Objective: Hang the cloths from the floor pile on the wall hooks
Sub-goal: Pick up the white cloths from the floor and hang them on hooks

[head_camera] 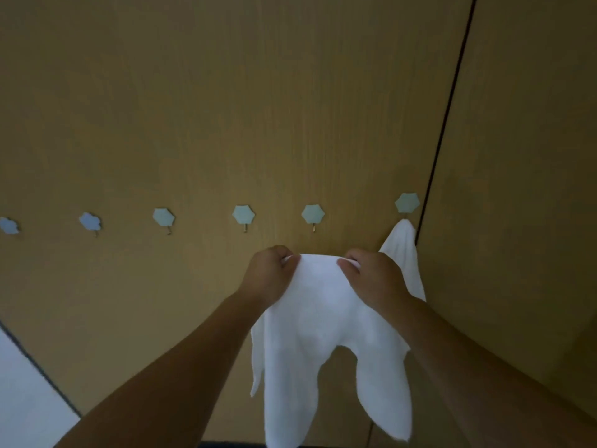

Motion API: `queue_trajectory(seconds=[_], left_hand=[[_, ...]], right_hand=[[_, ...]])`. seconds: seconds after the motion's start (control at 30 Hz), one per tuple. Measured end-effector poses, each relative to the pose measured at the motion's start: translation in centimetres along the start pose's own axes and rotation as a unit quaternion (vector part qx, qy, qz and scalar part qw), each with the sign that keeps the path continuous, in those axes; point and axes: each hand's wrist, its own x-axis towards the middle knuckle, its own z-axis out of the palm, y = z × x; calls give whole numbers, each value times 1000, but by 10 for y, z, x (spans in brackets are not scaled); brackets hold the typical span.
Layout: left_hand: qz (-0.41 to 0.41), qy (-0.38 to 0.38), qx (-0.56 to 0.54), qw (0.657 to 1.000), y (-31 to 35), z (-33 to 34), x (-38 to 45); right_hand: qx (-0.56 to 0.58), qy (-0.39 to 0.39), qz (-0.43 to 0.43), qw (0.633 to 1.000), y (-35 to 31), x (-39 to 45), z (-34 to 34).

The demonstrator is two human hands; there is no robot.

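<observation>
I hold a white cloth [323, 324] by its top edge with both hands, close to the wooden wall. My left hand [269, 276] grips the edge's left end and my right hand [371, 279] grips its right end. The cloth hangs down between my forearms. Just above it is a bare hexagonal hook [312, 216]. Another white cloth [403, 253] hangs from the rightmost hook [407, 203], right behind my right hand. The floor pile is out of sight.
A row of pale hexagonal hooks runs leftward along the wood panel: one bare hook [243, 217], another [163, 218], and more further left [89, 222]. A dark vertical seam [445, 118] splits the panels at right. A pale floor strip [22, 389] shows at lower left.
</observation>
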Motion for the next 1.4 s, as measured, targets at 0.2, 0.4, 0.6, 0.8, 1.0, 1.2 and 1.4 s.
queue_trajectory(seconds=[0.2,0.4,0.6,0.8,1.0,1.2,1.4], left_hand=[[19,6,-16,1000,-20,18,70],[9,56,-31,998,-28,27,119],[-11,82,-59,995,-41,46,121],[-31,51,-67,996,-58,70,111],[-31,-23,-28,999,-74,88,103],[-50,-85,40,994,-84,79,92],[18,-100,44,994,-86,61,78]], right_hand=[[-20,52,39,998,11,62,25],[16,118,65,991,18,114,49],[54,147,99,983,32,119,75],[89,99,116,984,39,106,95],[33,-26,85,996,47,98,106],[-107,-157,73,979,57,89,101],[-145,-191,110,965,59,61,85]])
